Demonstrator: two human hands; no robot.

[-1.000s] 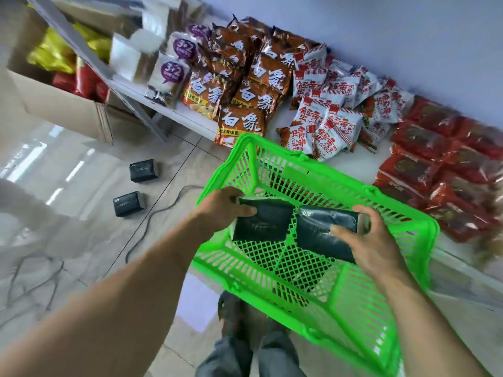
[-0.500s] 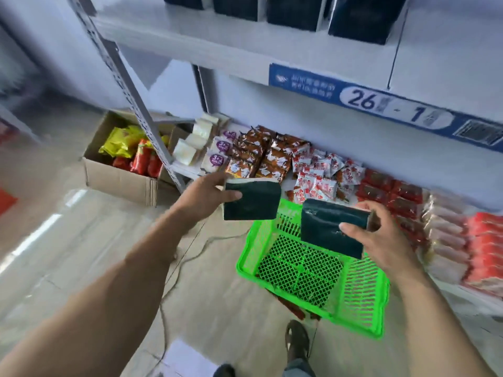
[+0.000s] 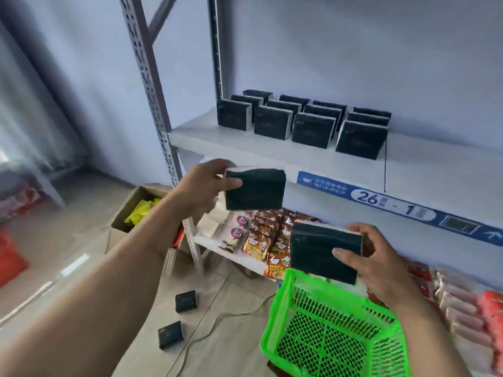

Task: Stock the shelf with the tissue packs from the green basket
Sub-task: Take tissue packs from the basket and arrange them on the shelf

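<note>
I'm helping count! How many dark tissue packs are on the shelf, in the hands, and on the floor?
Shelf packs on the shelf: 12
Upper pack in the left hand: 1
Lower pack in the right hand: 1
Floor packs: 2
Total: 16

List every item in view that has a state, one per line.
Left hand: grips a dark tissue pack, raised.
Right hand: grips a second dark pack.
Green plastic basket: on the floor, no packs visible inside.
Shelf packs: upright, in rows.
Two floor packs: lying flat.
</note>
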